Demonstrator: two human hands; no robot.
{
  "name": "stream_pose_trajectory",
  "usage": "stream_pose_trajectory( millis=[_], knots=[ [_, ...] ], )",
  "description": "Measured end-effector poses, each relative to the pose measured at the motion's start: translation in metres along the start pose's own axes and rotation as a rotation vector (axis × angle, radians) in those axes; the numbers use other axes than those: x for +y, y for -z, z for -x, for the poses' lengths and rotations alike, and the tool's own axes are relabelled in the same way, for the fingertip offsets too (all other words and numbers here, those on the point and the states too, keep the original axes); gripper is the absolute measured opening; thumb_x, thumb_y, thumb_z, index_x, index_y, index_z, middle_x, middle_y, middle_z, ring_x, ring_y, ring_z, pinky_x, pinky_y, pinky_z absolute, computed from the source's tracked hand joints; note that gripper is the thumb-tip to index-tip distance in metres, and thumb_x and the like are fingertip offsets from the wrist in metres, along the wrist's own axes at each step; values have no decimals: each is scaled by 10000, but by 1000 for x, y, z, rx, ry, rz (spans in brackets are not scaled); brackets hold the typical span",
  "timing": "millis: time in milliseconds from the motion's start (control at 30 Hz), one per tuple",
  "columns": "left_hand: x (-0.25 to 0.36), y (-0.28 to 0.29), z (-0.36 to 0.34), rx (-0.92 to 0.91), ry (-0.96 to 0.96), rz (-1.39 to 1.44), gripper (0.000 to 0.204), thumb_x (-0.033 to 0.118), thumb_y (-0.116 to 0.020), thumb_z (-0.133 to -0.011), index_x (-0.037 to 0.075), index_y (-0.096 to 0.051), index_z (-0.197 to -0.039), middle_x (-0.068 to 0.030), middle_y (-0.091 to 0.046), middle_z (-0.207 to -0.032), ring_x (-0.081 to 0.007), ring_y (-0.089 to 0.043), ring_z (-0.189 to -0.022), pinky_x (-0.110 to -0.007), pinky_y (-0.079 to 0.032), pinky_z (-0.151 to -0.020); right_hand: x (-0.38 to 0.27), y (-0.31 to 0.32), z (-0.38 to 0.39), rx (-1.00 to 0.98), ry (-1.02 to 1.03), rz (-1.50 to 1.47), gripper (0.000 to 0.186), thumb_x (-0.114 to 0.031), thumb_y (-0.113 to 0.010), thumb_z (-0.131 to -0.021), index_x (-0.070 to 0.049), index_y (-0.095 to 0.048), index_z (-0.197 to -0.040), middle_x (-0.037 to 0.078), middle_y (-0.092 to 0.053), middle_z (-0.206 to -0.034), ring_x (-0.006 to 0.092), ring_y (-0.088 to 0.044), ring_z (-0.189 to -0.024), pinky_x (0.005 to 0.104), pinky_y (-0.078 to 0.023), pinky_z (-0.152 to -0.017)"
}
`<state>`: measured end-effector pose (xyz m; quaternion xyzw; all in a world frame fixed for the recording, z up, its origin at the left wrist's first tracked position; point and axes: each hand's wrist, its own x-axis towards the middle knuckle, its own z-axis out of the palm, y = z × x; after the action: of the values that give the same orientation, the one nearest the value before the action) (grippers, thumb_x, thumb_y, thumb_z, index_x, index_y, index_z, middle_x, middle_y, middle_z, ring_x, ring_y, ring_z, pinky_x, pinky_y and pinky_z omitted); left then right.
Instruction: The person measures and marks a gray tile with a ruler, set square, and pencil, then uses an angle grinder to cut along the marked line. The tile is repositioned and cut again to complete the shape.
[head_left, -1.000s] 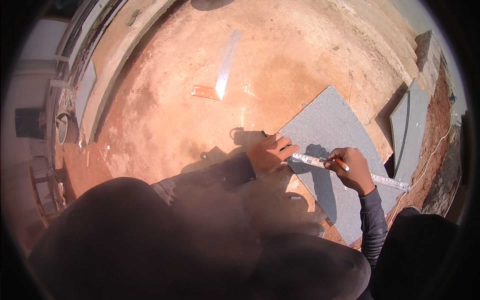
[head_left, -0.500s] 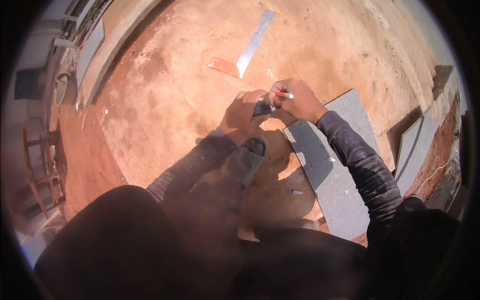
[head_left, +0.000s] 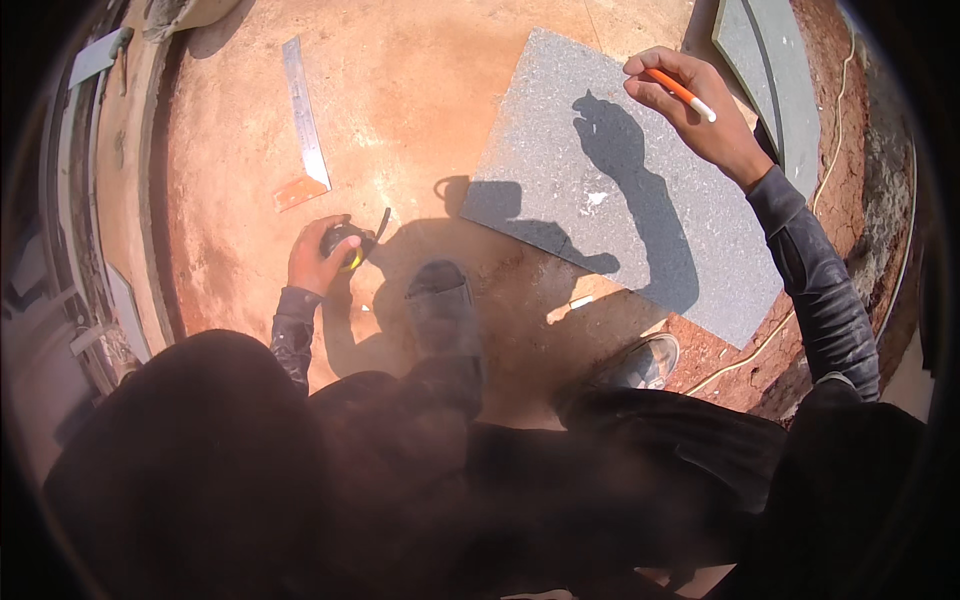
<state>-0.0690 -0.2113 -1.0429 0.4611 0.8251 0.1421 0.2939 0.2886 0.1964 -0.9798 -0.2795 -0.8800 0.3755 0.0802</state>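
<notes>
My left hand (head_left: 312,262) is closed around a black tape measure (head_left: 344,238) with a touch of yellow, low over the floor at left. A short dark strap sticks out from the tape measure. High at the right, my right hand (head_left: 722,125) holds an orange pencil (head_left: 672,88) with a white end between thumb and fingers. Below that hand lies a grey speckled stone slab (head_left: 560,130), with the shadow of my arm across it. A try square (head_left: 306,115) with a metal blade and orange stock rests on the floor beyond my left hand.
My shoes (head_left: 440,285) stand near the slab's lower edge. More grey slabs (head_left: 790,90) lean at the far right, beside red soil and a pale cable (head_left: 838,150). A raised edge (head_left: 160,200) runs along the left. Small white scraps (head_left: 582,301) lie on the floor.
My hands have come apart: the left moved left with the tape measure, the right moved right over the slab with the pencil. My view has turned toward the slab.
</notes>
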Motion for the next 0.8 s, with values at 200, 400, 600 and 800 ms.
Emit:
stream_pose_trajectory(
  millis=[200, 400, 600, 800],
  knots=[
    [-133, 36, -59, 327, -40, -454, 747, 383, -802, -801, 67, -499, -1406, -216, -389, -1479, -386, -428, -1332, -444, -395, -1093, 9, 31, 94, 124, -109, -133, 288, -247, -637, -971, -40, -658, -1171, 88, -706, -1036, 164, -686, -968, 306, -547, -875],
    [-55, 45, -75, 85, -158, -402, 548, 258, -788, -811, 14, -573, -1252, -169, -579, -1204, -348, -587, -1101, -395, -488, -955, -9, -13, 166, 359, -362, -443, 257, -157, -654, -952, -24, -656, -1172, 98, -700, -1065, 170, -671, -1025, 306, -535, -905],
    [-26, 32, -56, 208, -295, -215, 444, 126, -742, -844, -7, -557, -1226, -182, -575, -1183, -337, -614, -1044, -374, -527, -885, -7, -45, 179, 435, -384, -551, 234, -122, -649, -943, -13, -657, -1151, 98, -709, -1060, 157, -668, -1028, 299, -524, -917],
    [117, -32, -30, 15, -688, -120, 525, 22, -762, -752, 10, -553, -1234, -192, -581, -1172, -382, -601, -1034, -407, -522, -854, -4, -73, 185, 582, -421, -694, 237, -101, -631, -938, 4, -649, -1149, 109, -705, -1053, 159, -666, -1023, 295, -521, -911]
  ],
)
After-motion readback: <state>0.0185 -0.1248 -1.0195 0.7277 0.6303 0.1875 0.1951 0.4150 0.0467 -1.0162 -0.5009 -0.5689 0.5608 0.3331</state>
